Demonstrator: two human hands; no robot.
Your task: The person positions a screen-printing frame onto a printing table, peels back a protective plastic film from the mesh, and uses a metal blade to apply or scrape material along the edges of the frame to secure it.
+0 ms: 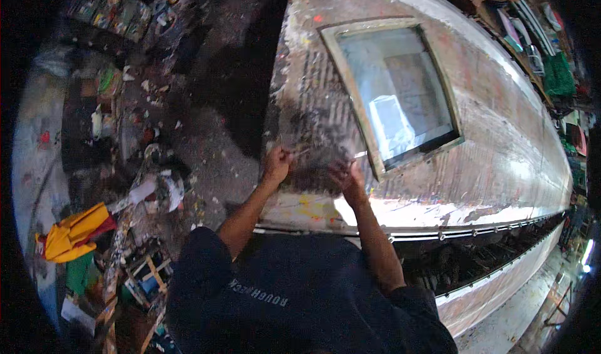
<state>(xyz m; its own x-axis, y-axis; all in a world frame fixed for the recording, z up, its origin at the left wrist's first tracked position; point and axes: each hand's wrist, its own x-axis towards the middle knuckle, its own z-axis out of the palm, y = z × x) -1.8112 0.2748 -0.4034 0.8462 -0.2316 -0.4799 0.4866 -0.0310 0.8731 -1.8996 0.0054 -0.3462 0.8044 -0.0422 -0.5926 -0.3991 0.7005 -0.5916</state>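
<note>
While a dark shirt fills the lower centre of the frame, a person's two bare forearms rise from it to the near edge of a long, paint-spattered table. The left hand, just left of centre, is pinched shut on a thin stick-like tool; what kind of tool is too small to tell. The right hand, just beside it, rests curled on the dark smeared patch of the tabletop, and whether it grips anything cannot be told. Judged from this, the work goes best with the right hand steadying the surface while the left keeps the tool low and its strokes short, clear of the frame. Count: two hands, one tool. Beyond them, upper centre, lies one wood-framed screen, its near corner just beside the right hand. One yellow bag sits among floor clutter at lower left.
</note>
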